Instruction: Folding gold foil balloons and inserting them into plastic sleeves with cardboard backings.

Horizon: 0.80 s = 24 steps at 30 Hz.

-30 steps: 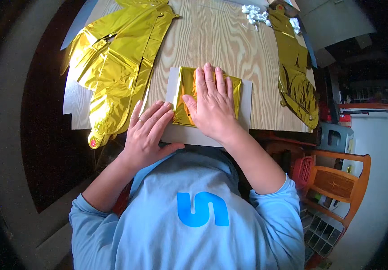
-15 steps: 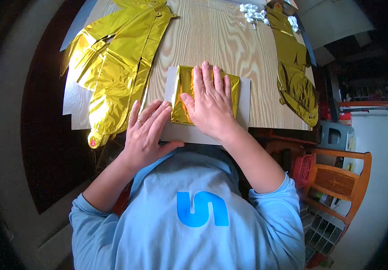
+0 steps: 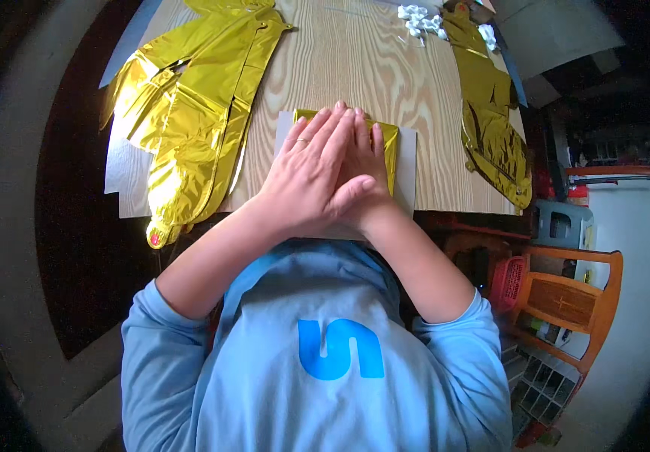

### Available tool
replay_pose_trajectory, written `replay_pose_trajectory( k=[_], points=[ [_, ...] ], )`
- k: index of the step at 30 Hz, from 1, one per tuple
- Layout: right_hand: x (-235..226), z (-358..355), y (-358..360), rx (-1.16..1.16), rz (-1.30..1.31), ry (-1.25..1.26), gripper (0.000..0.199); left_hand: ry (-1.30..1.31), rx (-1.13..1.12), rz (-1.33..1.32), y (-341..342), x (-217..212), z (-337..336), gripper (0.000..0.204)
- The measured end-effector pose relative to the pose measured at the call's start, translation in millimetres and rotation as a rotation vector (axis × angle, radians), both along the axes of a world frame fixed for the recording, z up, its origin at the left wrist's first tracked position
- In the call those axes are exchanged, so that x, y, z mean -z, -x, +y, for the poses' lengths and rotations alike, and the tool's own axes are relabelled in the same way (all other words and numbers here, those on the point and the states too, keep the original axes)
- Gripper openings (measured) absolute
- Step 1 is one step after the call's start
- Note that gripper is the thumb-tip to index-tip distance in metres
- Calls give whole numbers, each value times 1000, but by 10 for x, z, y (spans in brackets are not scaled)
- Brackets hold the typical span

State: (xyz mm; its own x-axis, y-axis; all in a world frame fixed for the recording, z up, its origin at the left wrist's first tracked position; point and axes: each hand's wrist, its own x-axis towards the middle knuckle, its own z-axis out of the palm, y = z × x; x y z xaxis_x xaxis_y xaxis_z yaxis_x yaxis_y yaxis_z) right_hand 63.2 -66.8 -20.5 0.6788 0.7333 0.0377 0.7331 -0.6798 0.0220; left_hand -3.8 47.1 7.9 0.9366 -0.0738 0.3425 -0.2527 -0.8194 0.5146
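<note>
A folded gold foil piece (image 3: 391, 151) lies on a grey board (image 3: 408, 169) at the table's near edge, mostly hidden under my hands. My right hand (image 3: 366, 162) rests flat on the foil with its fingers stretched out. Across it lies my left hand (image 3: 302, 169), fingers extended and thumb apart, covering part of the right hand and the foil's left side. A ring shows on a left finger. On the left of the table spreads a large unfolded gold foil balloon (image 3: 204, 113), flat, its near end overhanging the edge.
Another flat gold foil balloon (image 3: 491, 105) lies along the right side of the wood-grain table (image 3: 340, 53). Small white crumpled pieces (image 3: 419, 21) sit at the far right. A wooden chair (image 3: 566, 301), red basket (image 3: 507, 282) and grey-blue stool (image 3: 562, 224) stand to the right.
My left hand has moved right and away from me, from the foil's left edge to on top of my right hand. The right hand stays on the foil.
</note>
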Motion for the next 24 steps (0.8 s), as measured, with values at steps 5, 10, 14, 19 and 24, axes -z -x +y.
replay_pose_trajectory(
  k=[5, 10, 14, 19, 24],
  points=[
    [-2, 0, 32, 3, 81, -111, 78, -169, -76, 115, 30, 148, 131, 86],
    [-11, -27, 42, 2, 111, -172, 75, -259, -135, 115, 94, 222, 269, 90],
    [15, -62, 29, -18, 158, -284, 77, -274, -145, 95, 111, 264, 301, 88],
    [-26, -53, -1, 18, 275, -312, 80, -7, -182, 270, 96, 20, 256, 78],
    [-92, -88, -8, -33, 221, -208, 83, 173, -82, 73, -13, -34, -8, 80]
  ],
)
